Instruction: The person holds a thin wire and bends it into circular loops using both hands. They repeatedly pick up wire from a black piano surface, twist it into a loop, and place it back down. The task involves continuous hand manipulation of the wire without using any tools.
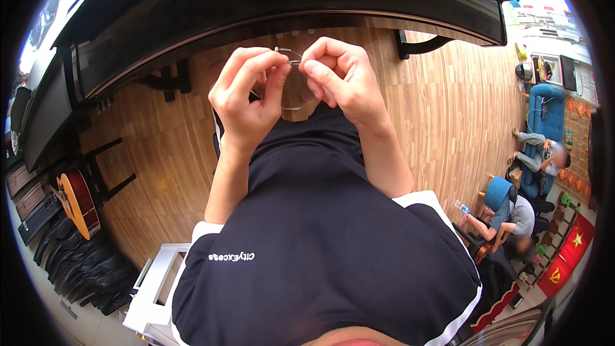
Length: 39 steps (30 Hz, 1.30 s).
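A thin, shiny wire (295,62) sits between the two hands, pinched by thumb and forefinger of the left hand (246,99) and of the right hand (349,83). Below spreads the wooden floor (448,109); beyond stands long, glossy black furniture (192,19).

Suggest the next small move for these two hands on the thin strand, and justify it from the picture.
Perhaps steady the left hand and ease the right hand slightly away to draw the thin strand straight: both pinch it close together, with only a short stretch showing between them.
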Motion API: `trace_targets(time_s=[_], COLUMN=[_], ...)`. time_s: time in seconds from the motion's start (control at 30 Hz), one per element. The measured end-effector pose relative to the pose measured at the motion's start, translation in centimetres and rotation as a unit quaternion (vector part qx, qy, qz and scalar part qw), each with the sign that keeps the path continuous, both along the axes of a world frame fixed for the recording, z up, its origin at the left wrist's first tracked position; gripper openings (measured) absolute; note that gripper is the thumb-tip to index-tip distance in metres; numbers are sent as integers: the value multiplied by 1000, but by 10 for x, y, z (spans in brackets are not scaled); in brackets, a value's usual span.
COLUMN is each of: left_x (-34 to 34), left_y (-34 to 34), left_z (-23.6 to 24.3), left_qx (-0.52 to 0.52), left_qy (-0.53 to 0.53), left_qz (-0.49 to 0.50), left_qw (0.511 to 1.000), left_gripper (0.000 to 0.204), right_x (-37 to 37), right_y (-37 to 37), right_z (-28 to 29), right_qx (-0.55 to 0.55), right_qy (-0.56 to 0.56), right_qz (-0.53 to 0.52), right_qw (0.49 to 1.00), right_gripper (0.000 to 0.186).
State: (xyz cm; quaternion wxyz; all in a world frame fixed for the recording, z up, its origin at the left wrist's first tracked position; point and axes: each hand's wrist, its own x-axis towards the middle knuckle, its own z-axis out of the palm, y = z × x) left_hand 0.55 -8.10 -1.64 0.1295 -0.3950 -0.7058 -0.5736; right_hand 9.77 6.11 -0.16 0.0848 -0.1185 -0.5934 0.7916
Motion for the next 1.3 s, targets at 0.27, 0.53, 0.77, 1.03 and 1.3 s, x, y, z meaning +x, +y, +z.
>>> trace_targets(time_s=[0.27,0.53,0.77,1.03,1.3], left_x=[-2,11,6,-6,-4], left_y=[3,3,0,-6,-8], left_z=[-9,-20,-14,-11,7], left_qx=[49,96,119,168,49], left_qy=[49,-106,-507,-575,-200], left_qz=[4,-47,-178,-221,-91], left_qw=[998,989,835,770,974], left_gripper=[15,10,7,13,18], right_x=[0,-2,-3,-8,-8], right_y=[-4,-11,-13,-6,2], right_z=[5,-3,-8,-13,-3], right_qx=[-32,65,258,243,280], right_qy=[3,29,65,95,58], right_qz=[-1,-81,-135,-176,-146], right_qw=[999,994,955,949,947], right_gripper=[9,7,8,11,9])
